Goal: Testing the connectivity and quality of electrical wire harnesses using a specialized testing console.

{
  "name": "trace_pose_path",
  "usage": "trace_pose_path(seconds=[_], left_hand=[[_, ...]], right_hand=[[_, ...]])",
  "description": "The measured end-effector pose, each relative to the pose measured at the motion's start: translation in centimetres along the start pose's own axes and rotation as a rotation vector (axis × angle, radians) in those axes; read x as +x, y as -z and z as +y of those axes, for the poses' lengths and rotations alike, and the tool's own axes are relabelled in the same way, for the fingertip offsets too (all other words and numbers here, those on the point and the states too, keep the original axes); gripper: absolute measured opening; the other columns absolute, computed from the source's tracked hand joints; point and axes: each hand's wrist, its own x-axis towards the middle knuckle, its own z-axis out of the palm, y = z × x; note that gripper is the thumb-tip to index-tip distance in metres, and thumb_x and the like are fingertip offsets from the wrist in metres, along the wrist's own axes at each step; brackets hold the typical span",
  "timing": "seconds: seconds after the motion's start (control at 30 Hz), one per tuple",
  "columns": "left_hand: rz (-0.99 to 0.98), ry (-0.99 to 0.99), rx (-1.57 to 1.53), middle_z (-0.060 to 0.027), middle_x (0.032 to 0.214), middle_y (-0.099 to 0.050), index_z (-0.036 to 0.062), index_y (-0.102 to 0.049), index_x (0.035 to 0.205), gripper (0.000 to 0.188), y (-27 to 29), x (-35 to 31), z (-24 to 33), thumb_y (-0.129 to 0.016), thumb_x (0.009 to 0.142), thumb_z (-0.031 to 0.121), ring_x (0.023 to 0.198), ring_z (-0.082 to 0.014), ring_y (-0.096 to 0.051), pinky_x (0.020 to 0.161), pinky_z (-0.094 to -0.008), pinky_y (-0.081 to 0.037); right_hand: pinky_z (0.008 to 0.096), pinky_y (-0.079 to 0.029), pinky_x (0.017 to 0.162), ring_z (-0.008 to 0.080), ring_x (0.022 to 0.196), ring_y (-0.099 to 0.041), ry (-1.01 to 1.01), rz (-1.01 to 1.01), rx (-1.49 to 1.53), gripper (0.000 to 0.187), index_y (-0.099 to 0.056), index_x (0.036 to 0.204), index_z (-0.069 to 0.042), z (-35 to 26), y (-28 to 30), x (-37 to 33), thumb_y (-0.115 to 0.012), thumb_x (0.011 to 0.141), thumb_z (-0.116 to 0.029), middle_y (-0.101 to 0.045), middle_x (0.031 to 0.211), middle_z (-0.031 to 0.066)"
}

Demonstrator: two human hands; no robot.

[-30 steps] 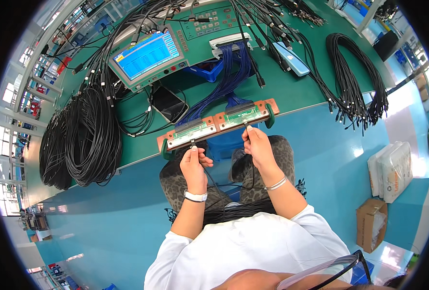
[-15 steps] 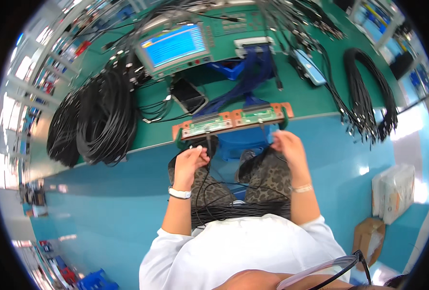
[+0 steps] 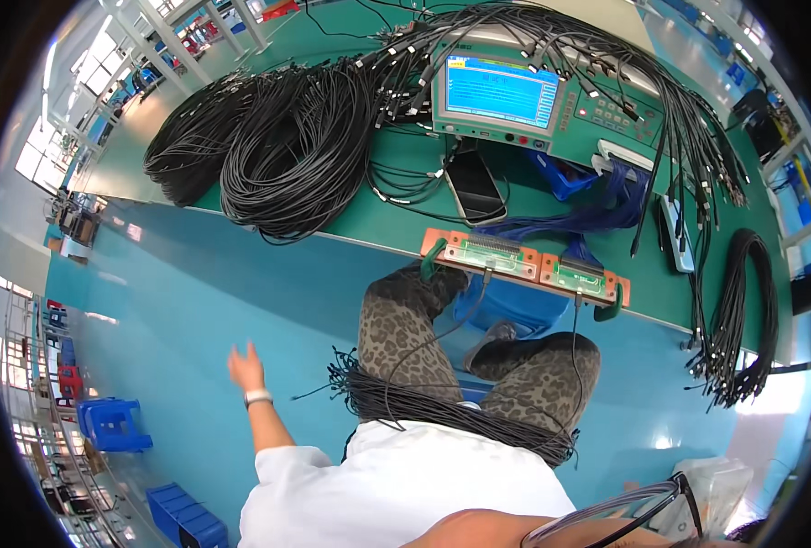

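Observation:
My left hand is out to the left over the floor, fingers apart and nothing in it. My right hand is out of the picture. Across my lap lies a bundle of thin black cables, whose loose ends stick out at the left. At the bench's front edge is a fixture with two green connector boards, a left board and a right board, on orange-brown mounts. One black cable runs down from the left board and another black cable from the right one, both toward my lap.
On the green bench stands a tester with a lit screen. Large coils of black cable lie left of it, and a phone in front. More cables hang over the right edge. A blue stool stands at far left.
My left hand has swung away from the fixture, out to the left, and its fingers have spread. My right hand has left the picture. The view has turned, so the bench sits further right.

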Motion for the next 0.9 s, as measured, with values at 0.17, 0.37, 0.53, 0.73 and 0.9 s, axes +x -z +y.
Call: trace_pose_path(seconds=[0.17, 0.37, 0.53, 0.73, 0.9], left_hand=[[0.479, -0.953, -0.325, -0.0115, 0.115, -0.051, 0.0050, -0.053, 0.112, 0.033, 8.2, 2.6, 24.0, -0.056, 0.082, 0.019, 0.110, -0.0298, -0.043, 0.092, -0.0367, -0.034], [0.096, -0.910, -0.269, -0.0108, 0.082, -0.061, 0.0030, -0.062, 0.085, 0.018, 10.0, 3.3, 32.4, -0.059, 0.080, 0.019, 0.079, -0.0243, -0.058, 0.073, -0.0331, -0.044], [0.101, -0.831, -0.536, -0.0095, 0.076, -0.061, 0.0008, -0.060, 0.081, 0.015, 10.3, 1.4, 32.0, -0.059, 0.079, 0.015, 0.072, -0.0210, -0.057, 0.066, -0.0283, -0.043], [-0.220, -1.416, -0.897, -0.0041, 0.070, -0.056, 0.0087, -0.057, 0.071, 0.007, 16.6, -12.8, 29.4, -0.060, 0.077, 0.011, 0.066, -0.0206, -0.052, 0.064, -0.0329, -0.042], [-0.178, -1.937, -0.628, -0.0039, 0.084, -0.058, 0.0114, -0.059, 0.093, 0.027, 14.3, -19.8, 25.9, -0.065, 0.068, 0.019, 0.085, -0.0199, -0.054, 0.082, -0.0369, -0.041]], right_hand=[[0.0284, -0.044, 0.073, 0.0175, 0.083, -0.055, 0.188, 0.381, 0.813, 0.031, -0.052, 0.107, -0.001, -15.4, 19.7, 3.3, -0.049, 0.087, -0.025, -0.058, 0.092, 0.0106], [0.0285, -0.045, 0.076, 0.0173, 0.086, -0.058, 0.455, 0.293, 0.797, 0.026, -0.053, 0.106, -0.003, -33.7, 27.6, -5.4, -0.052, 0.086, -0.020, -0.061, 0.092, 0.0078], [0.0275, -0.046, 0.076, 0.0158, 0.088, -0.058, 0.659, -0.122, 1.327, 0.023, -0.054, 0.104, 0.000, -39.8, 26.1, -8.7, -0.053, 0.085, -0.015, -0.061, 0.094, 0.0087], [0.0361, -0.038, 0.093, 0.0275, 0.106, -0.052, 1.283, -0.890, 1.760, 0.050, -0.043, 0.118, 0.006, -46.3, 27.7, -12.4, -0.049, 0.088, -0.033, -0.055, 0.109, 0.0184], [0.0394, -0.036, 0.094, 0.0296, 0.106, -0.050, 1.389, -1.223, 1.993, 0.037, -0.048, 0.109, 0.002, -50.9, 29.2, -14.7, -0.041, 0.091, -0.031, -0.054, 0.108, 0.0200]])
